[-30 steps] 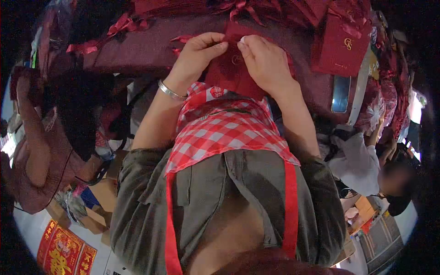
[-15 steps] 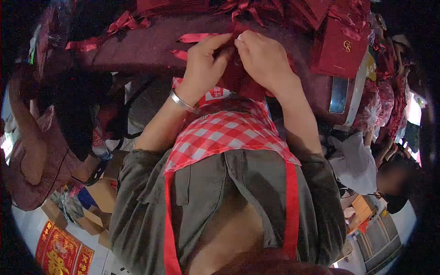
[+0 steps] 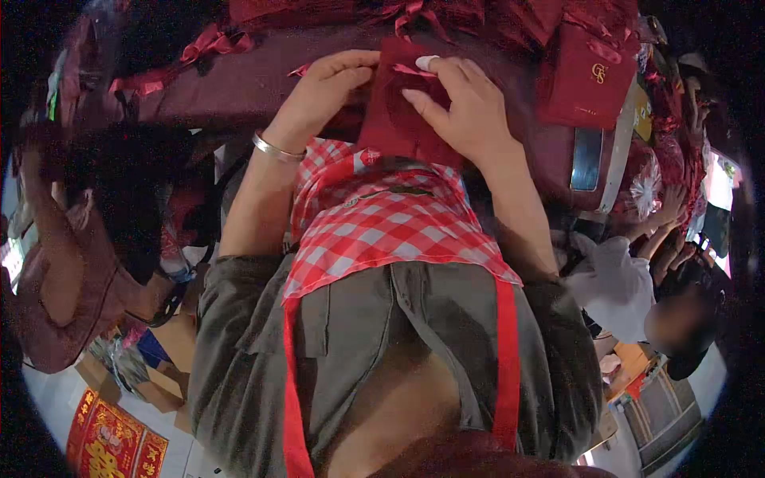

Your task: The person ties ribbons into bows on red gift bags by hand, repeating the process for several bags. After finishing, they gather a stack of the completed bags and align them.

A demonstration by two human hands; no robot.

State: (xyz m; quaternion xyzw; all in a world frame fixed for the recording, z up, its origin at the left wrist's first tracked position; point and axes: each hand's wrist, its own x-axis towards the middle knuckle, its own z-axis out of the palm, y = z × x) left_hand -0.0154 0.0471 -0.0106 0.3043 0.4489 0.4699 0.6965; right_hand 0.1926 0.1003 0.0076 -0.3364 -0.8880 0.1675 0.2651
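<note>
The two hands have come apart. Half a second ago they were close together over the top of the dark red pouch point(image 3: 394, 123). Now the left hand point(image 3: 344, 73) is out at the pouch's left edge, and the right hand point(image 3: 446, 86) lies over its right side. So the far part of the pouch is no longer covered up, and a pink ribbon point(image 3: 408, 70) shows across it.

The right hand has its thumb and first finger spread wide, with something white point(image 3: 425, 61) at a fingertip. The left hand's thumb and fingers are a little apart, but I cannot tell if they pinch anything. The pouch is between the hands, at the near edge of the counter point(image 3: 231, 88).

Now to count. There is one pouch between the hands. On the right is one pouch with gold letters point(image 3: 586, 84); I can't tell if more lie under it. There is one phone point(image 3: 587, 159) just nearer than that, and one bracelet point(image 3: 279, 149) on the left wrist. The red things in the far heap point(image 3: 510, 20) are too jumbled to count.
</note>
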